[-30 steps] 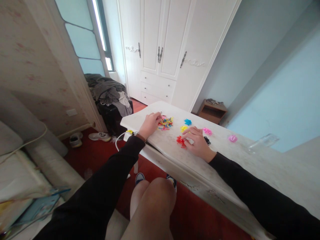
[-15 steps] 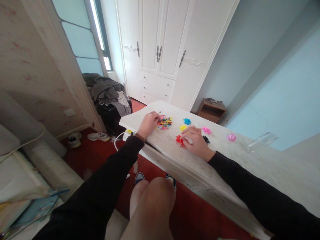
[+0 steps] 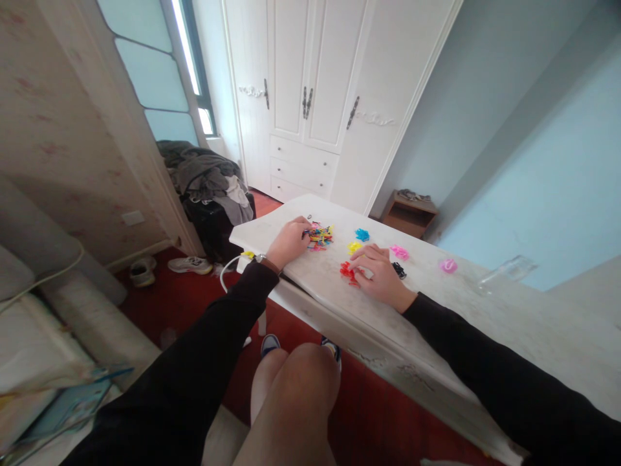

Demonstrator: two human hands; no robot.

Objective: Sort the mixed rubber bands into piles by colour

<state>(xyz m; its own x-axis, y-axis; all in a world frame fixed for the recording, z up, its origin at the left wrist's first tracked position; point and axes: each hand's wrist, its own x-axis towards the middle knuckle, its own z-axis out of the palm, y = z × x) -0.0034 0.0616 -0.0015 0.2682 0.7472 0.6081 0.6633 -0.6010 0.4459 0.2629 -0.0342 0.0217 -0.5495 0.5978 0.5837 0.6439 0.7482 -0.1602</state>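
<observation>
Small coloured plastic pieces lie sorted on a white table. My left hand rests by a mixed pile, its fingertips pinched into the pile's near edge. My right hand lies flat with fingers spread, touching a red pile. Around it are a yellow pile, a blue pile, a pink pile and a few black pieces. A single pink piece lies farther right.
A clear glass lies on its side at the table's right. A white wardrobe stands behind, with a wooden stool and a heap of clothes. My knee is below the table edge.
My left hand's fingers have curled closer into the mixed pile. My right hand stays on the red pile. The view has shifted slightly.
</observation>
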